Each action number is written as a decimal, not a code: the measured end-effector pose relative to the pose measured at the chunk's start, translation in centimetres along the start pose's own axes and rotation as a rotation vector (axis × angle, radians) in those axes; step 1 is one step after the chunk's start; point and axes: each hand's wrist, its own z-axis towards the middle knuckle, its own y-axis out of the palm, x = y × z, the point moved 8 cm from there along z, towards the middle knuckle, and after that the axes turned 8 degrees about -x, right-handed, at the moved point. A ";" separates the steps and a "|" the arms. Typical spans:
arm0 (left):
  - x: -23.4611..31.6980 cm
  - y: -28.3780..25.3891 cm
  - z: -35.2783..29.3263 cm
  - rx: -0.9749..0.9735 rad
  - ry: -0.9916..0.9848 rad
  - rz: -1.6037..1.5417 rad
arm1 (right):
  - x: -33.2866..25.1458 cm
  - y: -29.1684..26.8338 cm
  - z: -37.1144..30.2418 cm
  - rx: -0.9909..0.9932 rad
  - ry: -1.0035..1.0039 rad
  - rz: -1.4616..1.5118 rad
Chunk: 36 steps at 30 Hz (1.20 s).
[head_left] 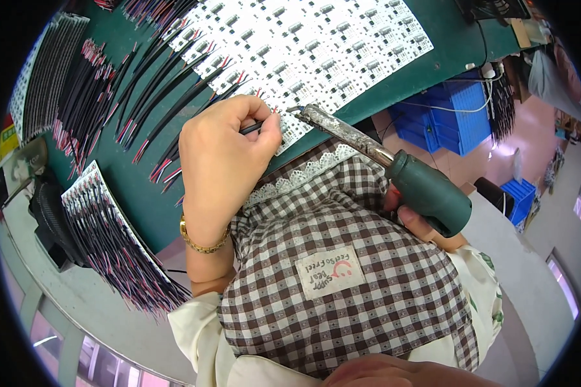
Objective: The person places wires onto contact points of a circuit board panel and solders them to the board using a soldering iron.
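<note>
My left hand (229,142) pinches a short black cable (250,128) between thumb and fingers, at the near edge of a white circuit board panel (361,39). My right hand (414,219) grips the green handle of a soldering iron (429,193), partly hidden behind it. The iron's scorched metal barrel points up and left, with its tip over the panel's near corner, close to my left fingertips. Several black cables (174,80) with red, white and blue wire ends lie in a row along the panel's left side.
Bundles of cut cables (84,97) lie on the green tabletop (150,216) to the left. Another board with wires attached (113,238) sits at the table's left edge, beside a black object (53,222). Blue crates (448,113) stand right of the table.
</note>
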 end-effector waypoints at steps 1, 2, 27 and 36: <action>0.1 0.2 0.2 -0.005 0.005 0.001 | -0.3 -0.3 0.0 0.024 -0.043 -0.021; 0.2 0.4 0.4 -0.009 0.010 0.001 | -0.6 -0.5 0.0 0.047 -0.087 -0.043; 1.1 0.4 -1.0 -0.025 0.212 0.050 | 2.6 0.5 -2.2 0.182 0.122 0.577; -5.6 -13.0 5.0 0.368 -0.047 0.524 | 4.6 0.4 -1.9 0.267 0.058 0.623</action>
